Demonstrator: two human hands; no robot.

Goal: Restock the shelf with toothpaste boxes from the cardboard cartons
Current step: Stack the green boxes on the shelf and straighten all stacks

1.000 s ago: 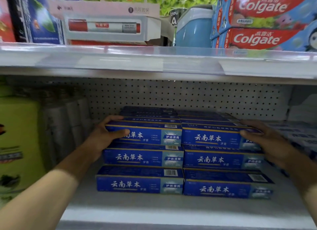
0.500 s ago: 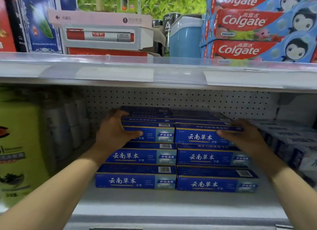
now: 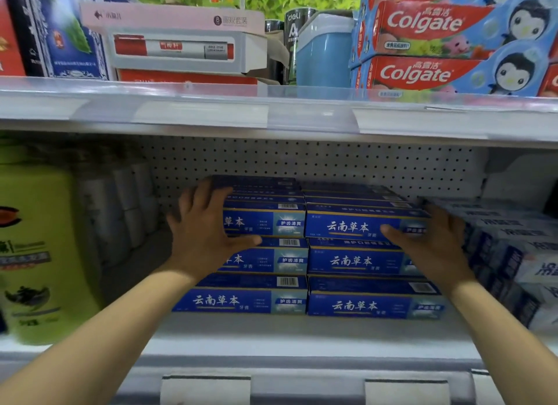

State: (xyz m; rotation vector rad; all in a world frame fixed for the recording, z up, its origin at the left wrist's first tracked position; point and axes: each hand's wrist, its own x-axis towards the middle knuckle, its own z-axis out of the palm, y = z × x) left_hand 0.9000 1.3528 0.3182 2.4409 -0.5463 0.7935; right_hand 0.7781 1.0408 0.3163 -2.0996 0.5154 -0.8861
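Head view: both hands have slid inward along the top row since a second ago, when they cupped the outer ends of the stack. The left hand [image 3: 208,226] now lies flat over the left end of the upper left box, fingers [image 3: 193,197] spread and slack, thumb stretched along its lower edge, gripping nothing. The right hand [image 3: 434,241] presses the right end of the upper right box, thumb across its front face, fingers reaching behind; it steadies the box and does not lift it. That reads as squaring up boxes already placed, so this batch seems nearly settled.

The dark blue rectangular cardboard toothpaste boxes [image 3: 356,261] with white Chinese lettering sit on the white metal lower shelf [image 3: 302,335], two columns side by side and three rows high, with more rows behind them against the perforated back panel [image 3: 332,166]. Fronts line up fairly evenly, barcodes facing up. No cardboard carton is in view.
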